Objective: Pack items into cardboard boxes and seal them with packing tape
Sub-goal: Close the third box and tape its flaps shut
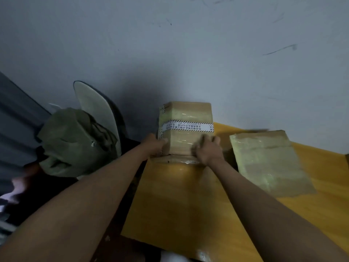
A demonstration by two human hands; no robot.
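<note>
Box (186, 127): sealed in clear tape with a printed white band across it, at the table's far left corner, against the wall (207, 53).
Table (179, 205): yellow top.
Left hand (154, 145): grip curled round the box's left edge.
Right hand (207, 149): fingers spread flat on the box's near face, grip apart.
Second box (268, 161): taped, just right of the first, near the wall.
Left of table: green bag (75, 142) on a pale chair (94, 103).
</note>
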